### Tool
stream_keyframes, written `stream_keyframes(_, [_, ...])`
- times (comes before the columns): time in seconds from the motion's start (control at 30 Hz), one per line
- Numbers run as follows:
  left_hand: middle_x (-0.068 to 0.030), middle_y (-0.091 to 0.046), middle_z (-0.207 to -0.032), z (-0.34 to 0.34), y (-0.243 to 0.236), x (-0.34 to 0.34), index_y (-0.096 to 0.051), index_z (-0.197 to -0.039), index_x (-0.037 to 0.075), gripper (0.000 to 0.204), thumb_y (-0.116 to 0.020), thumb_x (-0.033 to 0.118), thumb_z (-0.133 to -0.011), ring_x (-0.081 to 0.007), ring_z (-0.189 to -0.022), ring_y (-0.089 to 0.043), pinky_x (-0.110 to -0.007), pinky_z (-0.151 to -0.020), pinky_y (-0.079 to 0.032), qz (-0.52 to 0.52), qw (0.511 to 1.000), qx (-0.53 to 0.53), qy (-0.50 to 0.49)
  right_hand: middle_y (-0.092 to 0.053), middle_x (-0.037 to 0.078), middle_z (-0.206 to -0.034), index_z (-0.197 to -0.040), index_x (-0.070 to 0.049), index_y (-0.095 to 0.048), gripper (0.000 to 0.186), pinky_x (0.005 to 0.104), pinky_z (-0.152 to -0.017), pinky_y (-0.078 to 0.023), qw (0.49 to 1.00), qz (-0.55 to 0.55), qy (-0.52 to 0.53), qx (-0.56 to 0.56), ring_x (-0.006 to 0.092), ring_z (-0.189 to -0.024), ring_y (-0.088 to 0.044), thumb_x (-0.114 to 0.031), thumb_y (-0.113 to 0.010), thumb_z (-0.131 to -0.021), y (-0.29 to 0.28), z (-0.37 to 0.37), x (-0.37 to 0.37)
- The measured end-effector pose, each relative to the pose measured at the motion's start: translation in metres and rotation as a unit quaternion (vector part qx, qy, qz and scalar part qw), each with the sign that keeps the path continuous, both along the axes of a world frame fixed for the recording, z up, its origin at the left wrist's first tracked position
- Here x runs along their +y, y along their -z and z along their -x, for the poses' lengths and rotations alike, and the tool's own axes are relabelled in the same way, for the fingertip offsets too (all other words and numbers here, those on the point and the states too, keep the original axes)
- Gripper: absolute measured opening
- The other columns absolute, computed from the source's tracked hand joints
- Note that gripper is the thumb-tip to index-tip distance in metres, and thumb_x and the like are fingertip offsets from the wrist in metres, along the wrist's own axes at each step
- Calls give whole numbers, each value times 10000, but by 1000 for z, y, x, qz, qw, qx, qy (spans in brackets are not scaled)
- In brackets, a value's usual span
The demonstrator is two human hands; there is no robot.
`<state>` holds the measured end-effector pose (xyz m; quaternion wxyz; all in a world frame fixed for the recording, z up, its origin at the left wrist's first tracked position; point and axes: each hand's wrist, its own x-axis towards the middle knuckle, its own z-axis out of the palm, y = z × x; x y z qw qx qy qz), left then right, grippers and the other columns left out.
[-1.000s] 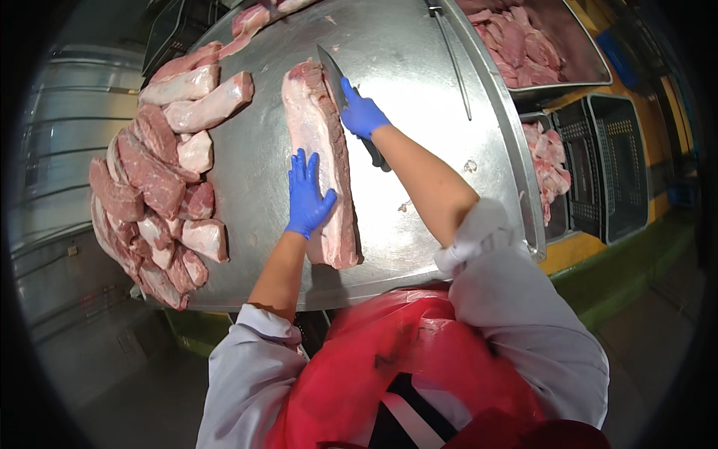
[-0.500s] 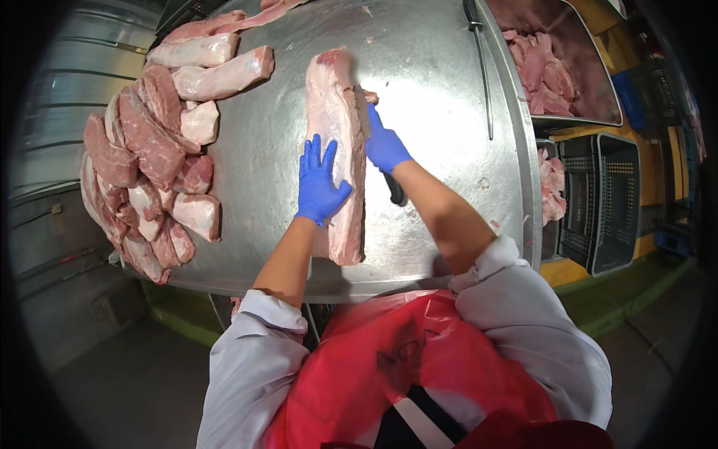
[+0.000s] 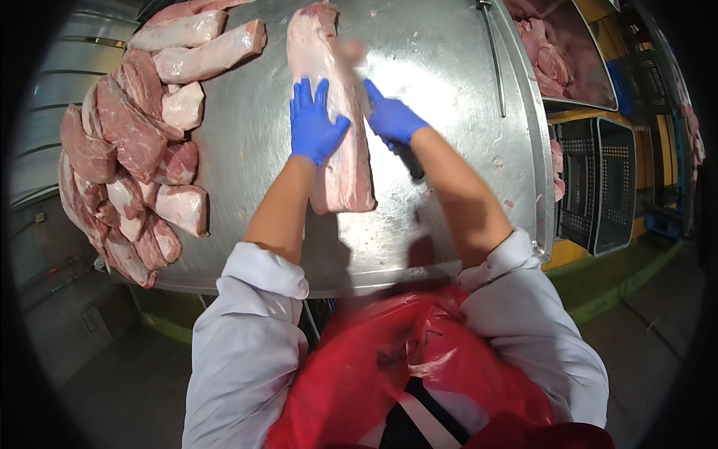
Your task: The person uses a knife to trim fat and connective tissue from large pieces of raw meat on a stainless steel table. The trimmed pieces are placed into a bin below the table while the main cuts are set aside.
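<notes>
A long slab of pale, fatty pork loin lies lengthwise on the metal table. My left hand, in a blue glove, rests flat on the slab with its fingers spread. In my blue-gloved right hand is a knife; its black handle sticks out below the fist and the index finger stretches forward along it. The blade is smeared by motion at the slab's right edge. Just beyond it, a small blurred scrap of meat shows beside the slab.
Several meat pieces are heaped along the table's left side. A sharpening steel lies near the right edge. Past that edge stand a metal tub of cut meat and dark plastic crates.
The slab and both hands now sit higher in the view. My right hand and the knife have shifted slightly right, and the scrap by the blade is farther up along the slab's edge.
</notes>
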<state>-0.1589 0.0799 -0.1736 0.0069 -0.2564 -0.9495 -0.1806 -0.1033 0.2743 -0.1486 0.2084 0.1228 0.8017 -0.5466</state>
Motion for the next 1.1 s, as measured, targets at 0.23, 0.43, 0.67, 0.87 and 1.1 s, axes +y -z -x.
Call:
stream_keyframes(0.23, [-269,-163,-1627,5,-3,8,-350,-1543,107,861,-665,404,-798,-424,-1519,-141,-506,-1238,-123,6,1000,-8,-5,-688,307,-936,-1613,-138,-36,784,433,-656,-570,989,-135,-19,54,360,-728,-701,-118,-417,-929,17,-6,-14])
stream_keyframes(0.43, [-260,-170,-1627,1,3,4,-356,-1540,108,848,-665,393,-804,-424,-1519,-137,-511,-1235,-125,-12,1000,5,-25,-667,355,-976,-1608,-131,-41,783,518,-851,-528,992,-98,13,74,488,-881,-679,-156,-453,-943,38,-92,-51])
stream_keyframes(0.67, [-249,-184,-1627,9,4,8,-388,-1529,136,806,-675,397,-823,-420,-1516,-153,-502,-1235,-136,-3,999,13,-39,-658,366,-908,-1602,-120,-58,753,531,-826,-526,995,-96,7,28,497,-836,-667,-142,-432,-949,21,-85,-56])
stream_keyframes(0.87, [-300,-208,-1602,15,11,-8,-378,-1529,125,804,-675,372,-824,-459,-1488,-203,-500,-1215,-194,6,999,11,-43,-655,368,-921,-1589,-65,-86,781,551,-722,-531,996,-63,-55,-36,476,-749,-678,-80,-489,-920,-5,-233,-76])
stream_keyframes(1.1, [-272,-60,-1638,-6,-56,50,-170,-1595,153,1078,-763,446,-744,-535,-1476,-171,-681,-1117,-283,165,938,-198,-230,-679,273,-877,-1610,-189,-141,790,437,-661,-544,979,-144,-110,97,396,-601,-634,-104,-522,-923,-27,-353,25])
